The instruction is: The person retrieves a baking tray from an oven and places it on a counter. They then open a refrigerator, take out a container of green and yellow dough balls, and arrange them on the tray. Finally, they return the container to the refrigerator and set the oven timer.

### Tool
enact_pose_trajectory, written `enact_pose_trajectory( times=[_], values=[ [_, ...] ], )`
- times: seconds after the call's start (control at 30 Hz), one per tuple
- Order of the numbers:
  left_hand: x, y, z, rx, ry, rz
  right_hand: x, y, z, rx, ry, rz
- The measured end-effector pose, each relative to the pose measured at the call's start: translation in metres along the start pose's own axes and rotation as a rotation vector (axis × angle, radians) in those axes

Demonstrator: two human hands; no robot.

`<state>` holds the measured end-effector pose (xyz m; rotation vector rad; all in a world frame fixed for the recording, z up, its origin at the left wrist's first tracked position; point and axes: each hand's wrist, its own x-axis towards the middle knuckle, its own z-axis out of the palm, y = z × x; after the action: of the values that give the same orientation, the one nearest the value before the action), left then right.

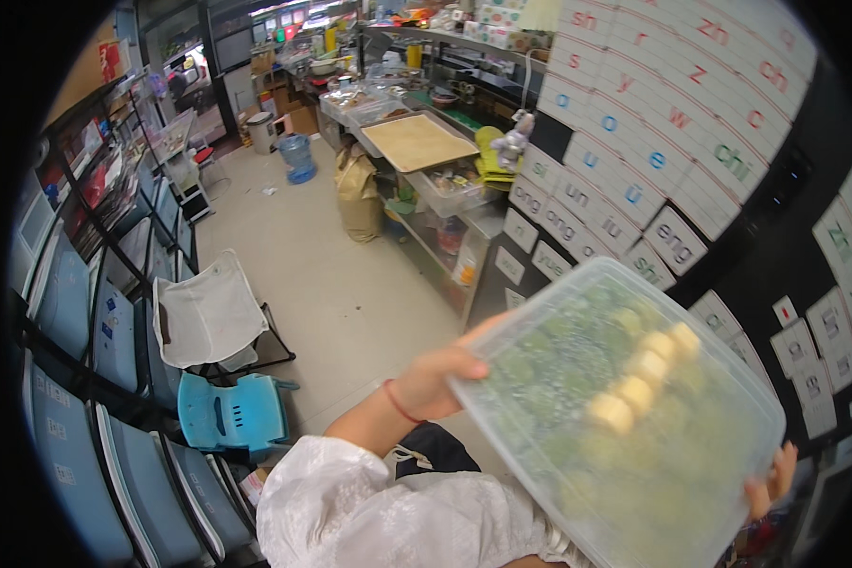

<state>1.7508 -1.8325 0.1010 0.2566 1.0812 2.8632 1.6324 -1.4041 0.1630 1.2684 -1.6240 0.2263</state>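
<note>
A large translucent plastic container with a frosted lid is held up before me, tilted, at the lower right. Green pieces show blurred through it. Several pale yellow cylindrical pieces form a slanting row on or under the lid; I cannot tell which. At its left edge, my left hand grips it with the thumb on top and a red string round the wrist. My right hand holds the right edge, with only some fingers showing. The undersides of both hands are hidden.
Right: a dark surface covered in letter cards. Ahead: a steel workbench bearing a lined baking tray. Left: racks of blue bins, a white folding chair and a blue plastic chair. A water bottle stands on the floor.
</note>
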Motion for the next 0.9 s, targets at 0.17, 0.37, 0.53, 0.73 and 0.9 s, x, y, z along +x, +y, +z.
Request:
enact_pose_trajectory(
  times=[0.17, 0.37, 0.53, 0.73, 0.9],
  values=[
    [-0.063, 0.062, -0.076, 0.034, 0.322, 0.199, 0.089, -0.067, 0.202, 0.468, 0.231, 0.591],
    [-0.103, 0.142, -0.173, 0.113, 0.624, 0.431, 0.144, -0.152, 0.414, 1.779, -0.024, 1.582],
    [-0.103, 0.224, -0.257, 0.147, 0.726, 0.456, 0.190, -0.226, 0.535, 2.100, -0.055, 1.681],
    [-0.060, 0.305, -0.367, 0.129, 0.723, 0.375, 0.258, -0.228, 0.634, 2.114, -0.205, 1.628],
    [-0.001, 0.365, -0.474, -0.004, 0.715, 0.251, 0.316, -0.216, 0.716, 2.114, -0.109, 1.589]
  ],
)
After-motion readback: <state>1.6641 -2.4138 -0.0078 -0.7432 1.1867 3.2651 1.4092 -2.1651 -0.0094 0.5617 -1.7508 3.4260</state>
